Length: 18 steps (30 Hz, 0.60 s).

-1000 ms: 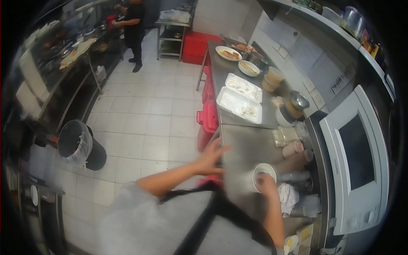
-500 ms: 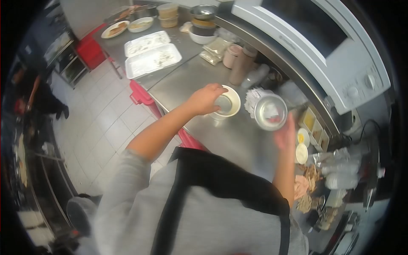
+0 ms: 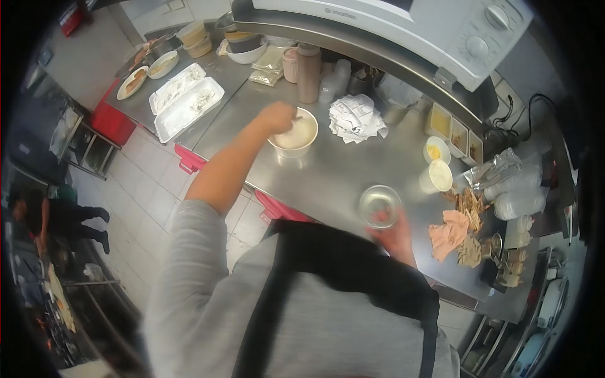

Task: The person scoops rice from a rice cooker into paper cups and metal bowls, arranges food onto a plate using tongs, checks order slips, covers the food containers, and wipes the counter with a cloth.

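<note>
My left hand (image 3: 279,118) is closed at the rim of a white tub (image 3: 293,152), which stands on the steel counter. Pale, cream-coloured contents show inside the tub. A short dark bit sticks out by the fingers, but I cannot tell what they grip. Nearer to my body, my right hand (image 3: 394,235) has its fingers around the side of a clear round bowl (image 3: 380,200). That bowl is low over the front part of the counter.
Printed papers (image 3: 357,118) lie in a stack behind the tub. White foam trays (image 3: 189,108) are at the left. To the right are a white cup (image 3: 437,177), an orange cloth (image 3: 449,234) and condiment containers (image 3: 459,133). A microwave (image 3: 403,28) sits above the back edge. Another person (image 3: 63,217) is far left.
My right hand has brought the clear bowl away from the papers, towards my body. The left hand has gone from spread fingers at the tub to a closed grip. Pale contents now fill the tub.
</note>
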Motion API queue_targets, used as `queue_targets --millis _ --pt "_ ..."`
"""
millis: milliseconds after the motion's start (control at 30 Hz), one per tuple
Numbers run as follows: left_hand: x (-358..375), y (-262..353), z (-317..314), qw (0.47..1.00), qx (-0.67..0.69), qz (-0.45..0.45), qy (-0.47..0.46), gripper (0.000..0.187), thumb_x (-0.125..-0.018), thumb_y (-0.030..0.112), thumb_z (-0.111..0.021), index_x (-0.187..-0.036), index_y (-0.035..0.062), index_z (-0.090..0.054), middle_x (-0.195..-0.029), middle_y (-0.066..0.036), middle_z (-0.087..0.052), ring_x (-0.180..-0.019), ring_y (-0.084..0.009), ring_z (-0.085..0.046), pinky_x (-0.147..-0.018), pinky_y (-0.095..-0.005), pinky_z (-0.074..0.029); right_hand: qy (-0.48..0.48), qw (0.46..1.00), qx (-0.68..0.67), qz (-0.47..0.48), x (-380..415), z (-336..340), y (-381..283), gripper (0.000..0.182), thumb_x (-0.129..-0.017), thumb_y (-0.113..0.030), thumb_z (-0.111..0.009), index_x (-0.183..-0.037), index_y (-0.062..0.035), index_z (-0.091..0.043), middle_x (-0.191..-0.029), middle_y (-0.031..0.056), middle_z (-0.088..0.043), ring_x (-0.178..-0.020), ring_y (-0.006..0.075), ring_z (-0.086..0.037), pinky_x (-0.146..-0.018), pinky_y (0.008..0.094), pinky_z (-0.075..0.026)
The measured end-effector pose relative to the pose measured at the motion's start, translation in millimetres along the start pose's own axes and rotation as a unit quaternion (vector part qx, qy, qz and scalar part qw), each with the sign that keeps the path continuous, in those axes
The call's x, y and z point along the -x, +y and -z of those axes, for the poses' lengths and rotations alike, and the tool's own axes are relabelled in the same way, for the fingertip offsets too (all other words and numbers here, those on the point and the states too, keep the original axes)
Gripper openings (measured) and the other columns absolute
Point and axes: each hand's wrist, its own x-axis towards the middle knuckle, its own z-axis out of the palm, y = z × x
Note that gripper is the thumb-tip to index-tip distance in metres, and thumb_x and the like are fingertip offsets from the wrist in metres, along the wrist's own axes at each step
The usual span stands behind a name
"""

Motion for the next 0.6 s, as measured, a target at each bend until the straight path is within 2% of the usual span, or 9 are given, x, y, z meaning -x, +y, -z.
queue_targets --millis 100,200,233,300,400,467,533,600 --pt "18 2 19 0.978 0.048 0.075 0.188 0.029 -0.073 0.012 -0.065 -0.101 0.0091 -0.067 -0.085 -0.014 -0.067 -0.082 -0.0311 -0.065 -0.077 -0.0384 -0.052 -0.002 1.0 0.024 -0.002 4 -11 2 0.044 -0.093 -0.044 -0.05 -0.12 -0.0094 -0.045 -0.108 0.0128 -0.056 -0.108 0.0367 -0.055 -0.089 0.0559 -0.044" --pt "41 25 43 0.954 0.159 0.063 0.244 0.029 -0.074 0.008 -0.067 -0.104 0.0069 -0.066 -0.083 -0.013 -0.066 -0.077 -0.0269 -0.065 -0.072 -0.0348 -0.052 -0.036 0.998 0.04 -0.015 -8 -11 4 0.046 -0.093 -0.043 -0.051 -0.123 -0.0084 -0.043 -0.109 0.0138 -0.056 -0.107 0.0367 -0.056 -0.09 0.0516 -0.044" --pt "50 36 44 0.935 0.277 0.065 0.213 0.029 -0.075 0.007 -0.068 -0.103 0.006 -0.066 -0.083 -0.012 -0.065 -0.075 -0.0252 -0.064 -0.07 -0.0338 -0.051 -0.048 0.997 0.056 -0.007 -6 -19 3 0.049 -0.093 -0.044 -0.051 -0.125 -0.0083 -0.042 -0.111 0.0139 -0.056 -0.106 0.0363 -0.057 -0.09 0.0485 -0.044" --pt "64 68 39 0.853 0.501 0.063 0.136 0.027 -0.075 0.007 -0.069 -0.102 0.0042 -0.065 -0.083 -0.01 -0.064 -0.073 -0.0218 -0.064 -0.067 -0.0317 -0.051 -0.068 0.996 0.048 -0.008 -8 -44 0 0.049 -0.093 -0.044 -0.052 -0.125 -0.0087 -0.043 -0.112 0.0137 -0.056 -0.106 0.0357 -0.058 -0.089 0.0479 -0.044" --pt "89 117 29 0.901 0.388 -0.012 0.195 0.023 -0.078 0.008 -0.068 -0.101 0.0049 -0.066 -0.084 -0.007 -0.062 -0.07 -0.0176 -0.062 -0.065 -0.03 -0.05 -0.1 0.994 0.042 -0.02 -11 -73 -6 0.05 -0.092 -0.046 -0.052 -0.125 -0.0094 -0.043 -0.112 0.0132 -0.056 -0.106 0.0348 -0.058 -0.09 0.0478 -0.044" --pt "103 142 11 0.906 0.241 -0.137 0.321 0.024 -0.076 0.008 -0.069 -0.1 0.0076 -0.067 -0.083 -0.006 -0.06 -0.069 -0.0199 -0.06 -0.063 -0.0308 -0.049 -0.127 0.991 0.028 -0.04 -15 -85 -8 0.05 -0.092 -0.048 -0.052 -0.124 -0.0098 -0.044 -0.111 0.0126 -0.057 -0.105 0.0341 -0.058 -0.09 0.0477 -0.045" --pt "121 158 -4 0.902 0.139 -0.239 0.332 0.026 -0.074 0.007 -0.07 -0.099 0.0109 -0.068 -0.079 -0.005 -0.058 -0.073 -0.0209 -0.06 -0.062 -0.0313 -0.049 -0.154 0.986 -0.002 -0.069 -19 -94 -6 0.051 -0.091 -0.048 -0.052 -0.124 -0.0101 -0.045 -0.109 0.0116 -0.059 -0.104 0.0335 -0.059 -0.09 0.0474 -0.045" --pt "134 167 -17 0.914 0.129 -0.266 0.28 0.026 -0.071 0.007 -0.07 -0.097 0.0117 -0.069 -0.081 -0.005 -0.058 -0.08 -0.0228 -0.059 -0.066 -0.0338 -0.049 -0.174 0.982 -0.023 -0.069 -22 -98 -2 0.051 -0.092 -0.052 -0.049 -0.122 -0.0107 -0.046 -0.105 0.0093 -0.062 -0.1 0.0297 -0.061 -0.086 0.0459 -0.048"
